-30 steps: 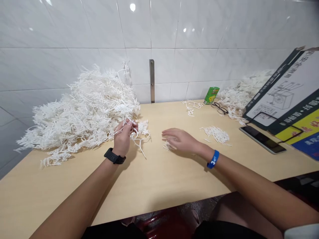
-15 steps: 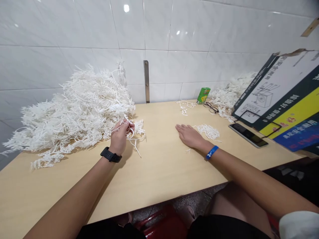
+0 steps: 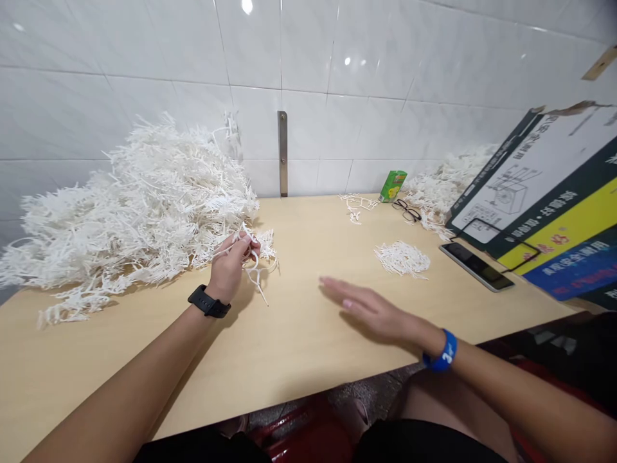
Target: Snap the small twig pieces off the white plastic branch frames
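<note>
My left hand (image 3: 227, 269) pinches a sprig (image 3: 258, 278) beside the heap (image 3: 168, 199), probably to keep it separate; my right hand (image 3: 376, 310) is outstretched, empty, apart from the pile (image 3: 402, 258).

- Indoors, apparently a modest handwork room or small workshop; a home room remains possible.
- Beyond the left hand (image 3: 229, 267) and right hand (image 3: 376, 313): glossy, pale wall tiles (image 3: 308, 54) with a metal strip (image 3: 283, 154) mounted upright.
- Below them: a plain wood-toned surface (image 3: 299, 334).
- Around and beyond the left hand: a big heap of white branching pieces (image 3: 159, 199), suggesting bulk work.
- Beyond the right hand, rightward: personal glasses (image 3: 406, 210), a phone (image 3: 477, 265) and a printed carton (image 3: 535, 199).
</note>
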Demonstrator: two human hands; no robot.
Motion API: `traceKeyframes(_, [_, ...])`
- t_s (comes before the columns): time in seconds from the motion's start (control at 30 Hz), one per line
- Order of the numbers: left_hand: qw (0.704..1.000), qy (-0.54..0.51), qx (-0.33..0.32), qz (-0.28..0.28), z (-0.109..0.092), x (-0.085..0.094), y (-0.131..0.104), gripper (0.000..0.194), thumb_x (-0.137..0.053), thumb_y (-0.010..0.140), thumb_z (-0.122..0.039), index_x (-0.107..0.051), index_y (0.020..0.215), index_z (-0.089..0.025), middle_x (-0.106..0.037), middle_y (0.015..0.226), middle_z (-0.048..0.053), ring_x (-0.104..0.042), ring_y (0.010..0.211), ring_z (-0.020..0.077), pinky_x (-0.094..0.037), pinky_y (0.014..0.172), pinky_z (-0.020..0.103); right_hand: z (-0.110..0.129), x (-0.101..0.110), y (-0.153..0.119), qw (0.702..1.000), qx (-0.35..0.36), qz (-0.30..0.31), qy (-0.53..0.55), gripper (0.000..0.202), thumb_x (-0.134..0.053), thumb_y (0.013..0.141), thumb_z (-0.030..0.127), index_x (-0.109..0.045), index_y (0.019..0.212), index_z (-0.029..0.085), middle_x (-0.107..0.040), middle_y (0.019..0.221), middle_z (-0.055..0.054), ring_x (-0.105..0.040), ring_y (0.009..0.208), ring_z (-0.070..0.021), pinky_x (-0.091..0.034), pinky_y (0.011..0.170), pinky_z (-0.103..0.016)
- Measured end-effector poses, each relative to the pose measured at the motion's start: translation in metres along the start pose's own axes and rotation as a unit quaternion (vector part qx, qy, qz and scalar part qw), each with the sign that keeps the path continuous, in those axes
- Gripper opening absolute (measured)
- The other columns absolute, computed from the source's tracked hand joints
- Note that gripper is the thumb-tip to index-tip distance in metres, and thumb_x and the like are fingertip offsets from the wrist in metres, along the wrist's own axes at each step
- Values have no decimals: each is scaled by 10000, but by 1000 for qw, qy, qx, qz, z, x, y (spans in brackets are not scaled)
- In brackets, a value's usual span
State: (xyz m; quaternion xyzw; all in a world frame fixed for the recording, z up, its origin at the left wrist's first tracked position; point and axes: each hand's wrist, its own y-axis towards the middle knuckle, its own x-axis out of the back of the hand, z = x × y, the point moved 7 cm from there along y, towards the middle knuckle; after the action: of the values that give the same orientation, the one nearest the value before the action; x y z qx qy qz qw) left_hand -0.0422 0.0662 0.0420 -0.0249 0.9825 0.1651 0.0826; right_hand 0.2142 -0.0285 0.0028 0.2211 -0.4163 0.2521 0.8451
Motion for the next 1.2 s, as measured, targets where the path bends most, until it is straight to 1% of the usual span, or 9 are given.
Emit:
traceKeyframes(0.07, [1000, 14, -4, 7, -1, -1, -1, 181, -596, 788, -320, -587, 696, -164, -573, 683, 17, -544, 624, 122, -443, 585, 250, 23, -24, 0, 996, 55, 65, 23, 514, -345, 994, 329, -292, 1502, 272, -336, 1537, -27, -306, 1423, -184, -264, 1183, -396])
traceKeyframes(0.13, [1000, 18, -10, 16, -2, -3, -2, 180, -605, 784, -324, -595, 707, -162, -582, 697, 20, -550, 636, 127, -451, 597, 255, 17, -31, 1, 995, 64, 81, -4, 503, -365, 988, 323, -331, 1488, 274, -365, 1524, -16, -298, 1427, -187, -232, 1197, -409])
traceKeyframes(0.3, [998, 28, -18, 61, -5, -11, -5, 205, -608, 791, -341, -603, 698, -158, -587, 683, 24, -543, 624, 130, -446, 596, 262, -77, 16, 3, 989, -97, -47, -106, 522, -344, 977, 380, -399, 1460, 191, -360, 1523, -86, -310, 1421, -245, -230, 1190, -480])
traceKeyframes(0.4, [989, -10, 22, 144, -6, -24, -10, 248, -571, 803, -375, -603, 686, -158, -557, 615, 20, -500, 554, 126, -404, 546, 269, -99, 41, 2, 975, -144, -99, -138, 522, -364, 964, 412, -444, 1432, 194, -411, 1493, -107, -356, 1396, -273, -251, 1179, -496])
traceKeyframes(0.57, [930, -76, 158, 323, -6, -50, -33, 334, -523, 747, -450, -562, 570, -170, -504, 526, 45, -472, 495, 147, -394, 524, 309, -29, 43, 26, 985, -85, -151, -10, 569, -450, 939, 438, -346, 1476, 278, -388, 1513, -91, -376, 1384, -275, -339, 1127, -492])
traceKeyframes(0.67, [837, -65, 269, 472, 1, -67, -64, 436, -514, 767, -544, -647, 639, -149, -587, 572, 83, -544, 548, 180, -443, 562, 326, 39, 18, 51, 990, 23, -47, 133, 753, -553, 893, 443, -159, 1525, 335, -313, 1551, -90, -398, 1370, -265, -421, 1059, -465])
traceKeyframes(0.77, [746, -54, 330, 576, 8, -71, -88, 669, -447, 745, -776, -647, 668, -142, -646, 592, 93, -618, 610, 217, -496, 603, 337, 85, 4, 66, 983, 93, 26, 155, 624, -656, 835, 372, -441, 1412, 272, -551, 1360, -107, -557, 1196, -242, -456, 1011, -407])
traceKeyframes(0.9, [766, 20, 324, 555, 20, -61, -79, 712, -439, 719, -815, -671, 677, -143, -679, 607, 92, -649, 611, 208, -518, 610, 318, 91, 5, 73, 984, 73, -2, 161, 246, -613, 863, 256, -657, 1100, 206, -682, 1026, -65, -635, 873, -162, -528, 812, -295])
traceKeyframes(1.2, [793, 31, 281, 540, 21, -68, -73, 741, -441, 726, -797, -743, 927, -151, -746, 884, 123, -691, 722, 205, -548, 670, 319, 65, 12, 75, 987, 11, -93, 130, 159, -543, 909, 289, -672, 864, 207, -693, 870, -52, -643, 836, -184, -514, 777, -306])
